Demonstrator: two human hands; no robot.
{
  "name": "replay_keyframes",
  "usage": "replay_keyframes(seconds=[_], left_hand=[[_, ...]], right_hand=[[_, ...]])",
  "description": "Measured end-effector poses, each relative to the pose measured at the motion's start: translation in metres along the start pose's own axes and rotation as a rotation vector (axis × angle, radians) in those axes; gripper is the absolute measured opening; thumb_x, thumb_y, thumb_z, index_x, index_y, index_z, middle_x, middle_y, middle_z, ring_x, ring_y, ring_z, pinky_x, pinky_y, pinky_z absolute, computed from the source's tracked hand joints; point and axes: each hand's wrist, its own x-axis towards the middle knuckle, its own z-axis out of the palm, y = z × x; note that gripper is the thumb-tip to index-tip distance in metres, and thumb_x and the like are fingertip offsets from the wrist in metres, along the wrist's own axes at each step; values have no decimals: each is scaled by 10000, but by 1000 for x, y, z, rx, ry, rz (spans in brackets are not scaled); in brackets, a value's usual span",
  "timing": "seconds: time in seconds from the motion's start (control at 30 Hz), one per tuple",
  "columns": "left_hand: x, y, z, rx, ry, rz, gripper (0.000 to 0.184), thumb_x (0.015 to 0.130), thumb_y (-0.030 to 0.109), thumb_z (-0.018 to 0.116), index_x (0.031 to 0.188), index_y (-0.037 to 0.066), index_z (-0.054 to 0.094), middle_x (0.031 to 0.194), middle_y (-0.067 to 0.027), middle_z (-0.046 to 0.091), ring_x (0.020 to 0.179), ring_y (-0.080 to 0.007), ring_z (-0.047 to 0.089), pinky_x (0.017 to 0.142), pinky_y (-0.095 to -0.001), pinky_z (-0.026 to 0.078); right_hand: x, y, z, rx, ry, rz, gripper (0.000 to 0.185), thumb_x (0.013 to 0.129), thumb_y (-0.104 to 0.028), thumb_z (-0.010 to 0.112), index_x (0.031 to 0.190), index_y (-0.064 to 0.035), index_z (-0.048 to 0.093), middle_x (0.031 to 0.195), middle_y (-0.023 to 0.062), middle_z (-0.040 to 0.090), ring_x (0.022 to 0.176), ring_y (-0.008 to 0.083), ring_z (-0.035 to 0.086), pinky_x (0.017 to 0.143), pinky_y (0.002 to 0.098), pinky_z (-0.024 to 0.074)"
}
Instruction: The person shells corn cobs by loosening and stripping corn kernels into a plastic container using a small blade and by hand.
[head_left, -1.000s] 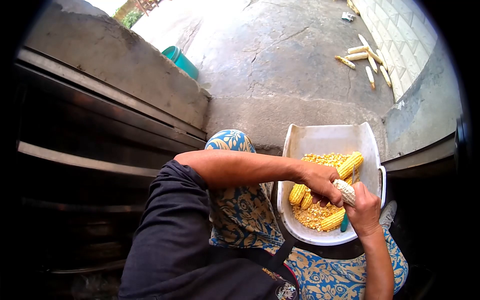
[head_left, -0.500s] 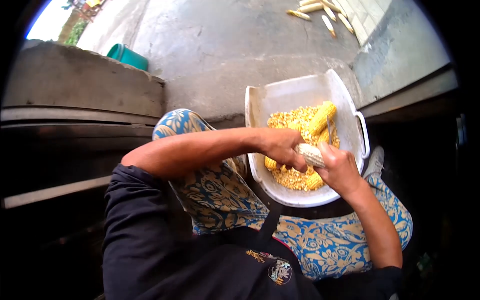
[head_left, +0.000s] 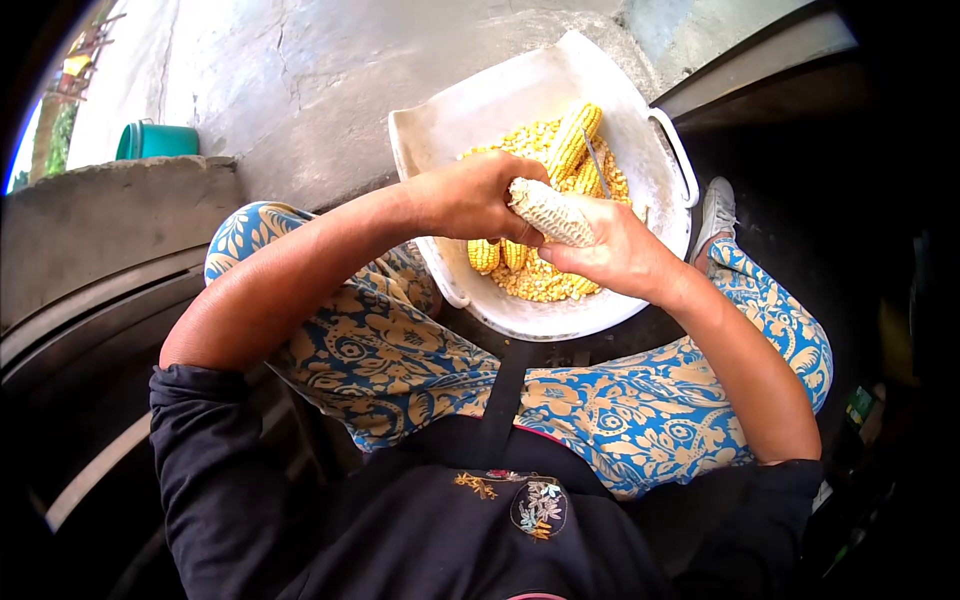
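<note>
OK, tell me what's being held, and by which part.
A pale, kernel-bare corn cob: the left hand is at its upper-left end, the right hand around its lower-right end.

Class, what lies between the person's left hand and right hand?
A pale corn cob lies between the left hand and the right hand, over the white tub; the head view shows this.

White plastic basin (head_left: 440,125): one
Teal plastic bucket (head_left: 165,141): one
Pale stripped corncob (head_left: 550,212): one
Full yellow corn ears (head_left: 572,143): at least four
Loose yellow kernels (head_left: 535,287): uncountable
Thin grey blade (head_left: 596,160): one
Pale grey shoe (head_left: 718,208): one
</note>
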Motion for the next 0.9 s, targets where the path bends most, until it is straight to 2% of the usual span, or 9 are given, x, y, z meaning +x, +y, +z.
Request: replay_keyframes(seconds=[0.1, 0.23, 0.3, 0.4, 0.43, 0.5, 0.57, 0.77, 0.9], left_hand=[[3, -12, -3, 355, 125, 182, 425, 747, 158, 751, 1116, 36, 578, 1011, -133, 621, 803, -230, 638, 722, -341, 514], [-5, -9, -12, 714, 277, 82, 472, 750, 114, 669, 1200, 76, 533, 1173, -119, 553, 812, -246, 662, 730, -362, 531], [-4, -9, -14, 674, 305, 82, 512, 746, 127, 670, 1231, 88, 511, 1180, -115, 548, 864, -255, 656, 754, -377, 532], [-4, -3, -16, 662, 261, 234, 616, 731, 166, 691, 1297, 117, 453, 1243, -110, 516, 982, -306, 616, 822, -397, 523], [-6, 1, -15, 624, 148, 208, 600, 736, 179, 686, 1290, 108, 467, 1219, -143, 537, 963, -329, 616, 824, -401, 518], [-5, -5, -6, 625, -29, 109, 292, 758, 195, 657, 995, 41, 583, 862, -186, 637, 828, -344, 637, 720, -440, 501], [-8, -2, 0, 622, -24, 94, 223, 795, 236, 601, 875, 33, 559, 712, -171, 624, 727, -360, 634, 661, -465, 488], [-26, 9, -39, 809, 238, 129, 215, 768, 249, 644, 837, 50, 601, 729, -141, 636, 752, -326, 649, 665, -436, 501], [-35, 5, -47, 862, 348, 81, 196, 784, 196, 635, 904, 44, 599, 900, -144, 628, 822, -321, 646, 682, -438, 509]], right_hand=[[0, -2, -3, 10, -11, 77, 385, 782, -238, 675, 1077, -8, 585, 900, 149, 661, 851, 220, 649, 783, 331, 491], [-1, -7, -18, 133, 15, 310, 449, 823, -278, 687, 1133, 10, 537, 892, 65, 619, 808, 121, 580, 731, 268, 482], [-2, 0, -22, 199, 16, 303, 406, 828, -272, 655, 1089, 19, 546, 845, 72, 612, 758, 146, 588, 701, 303, 490], [-4, 1, -19, -298, 19, 101, 382, 787, -251, 580, 1047, 27, 549, 838, 209, 621, 780, 309, 634, 708, 394, 482], [-6, -11, -17, -340, -5, 96, 408, 758, -233, 567, 1045, 56, 546, 857, 302, 607, 842, 428, 616, 737, 461, 484], [-6, -22, -15, -384, -63, 192, 377, 765, -225, 575, 1050, 20, 559, 864, 285, 618, 851, 426, 614, 747, 478, 482], [-8, -26, -14, -475, -62, 190, 362, 758, -235, 642, 1031, -19, 542, 831, 267, 623, 808, 440, 610, 696, 469, 480], [-5, -33, -28, -458, 28, 211, 336, 770, -190, 644, 1022, 2, 534, 833, 262, 623, 838, 426, 613, 719, 460, 471], [-1, -45, -32, -393, 56, 266, 290, 781, -165, 635, 988, 16, 544, 822, 250, 629, 804, 395, 635, 699, 428, 475]])
